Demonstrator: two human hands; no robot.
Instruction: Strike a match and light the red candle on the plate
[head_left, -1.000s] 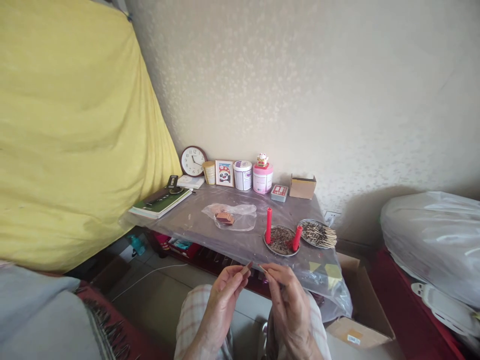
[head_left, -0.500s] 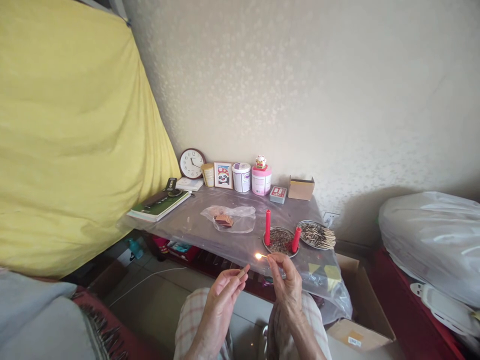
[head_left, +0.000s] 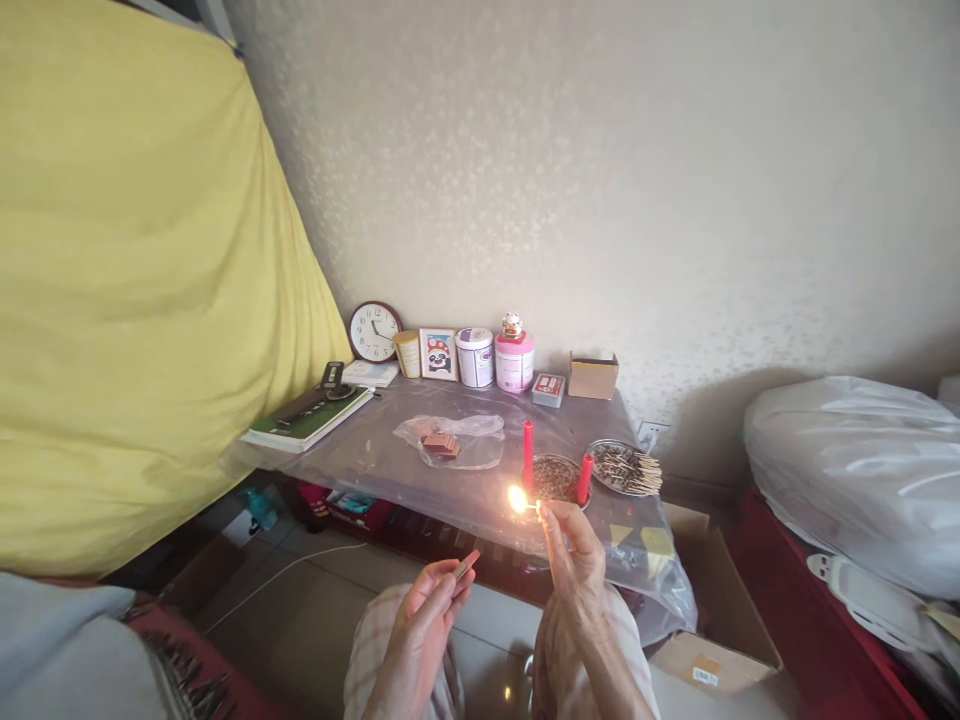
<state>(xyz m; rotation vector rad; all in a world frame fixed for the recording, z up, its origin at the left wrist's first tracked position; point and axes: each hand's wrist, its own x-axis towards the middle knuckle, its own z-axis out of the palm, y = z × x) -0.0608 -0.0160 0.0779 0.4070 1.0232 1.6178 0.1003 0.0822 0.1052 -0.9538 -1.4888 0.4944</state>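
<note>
- Right hand (head_left: 574,545) pinching a lit match (head_left: 527,503) by its tail end, flame just in front of the tall red candle (head_left: 528,455), near that candle's base and well below its wick.
- Left hand (head_left: 433,595) closed around a matchbox (head_left: 465,567), held low, in front and to the left of the tall candle, apart from the flame.
- Risk: flame sitting right over the clear plastic sheet (head_left: 390,470) covering the table; likely to melt or catch if dipped or if a hot head drops.
- Risk: short stick, flame close to fingertips; burn and reflex drop probable if held long.
- Risk: matchbox near enough to flare if the two hands close up.
- Risk: tray of used sticks (head_left: 626,467) just right of the candles; dry fuel if the match lands there.
- Metal dish (head_left: 556,477) at the tall candle's foot: dark granular fill, both the tall candle and a short red candle (head_left: 584,479) upright at its rim.
- Plastic bag (head_left: 454,441) left of the tall candle: small brown stack inside, kind not clear.
- Behind the tall candle along the wall: white tin (head_left: 474,357), pink tin (head_left: 514,361) with a figurine on top, cardboard box (head_left: 592,375); contents not visible.
- Open carton (head_left: 697,610) on the floor right of the tall candle; contents not readable.
</note>
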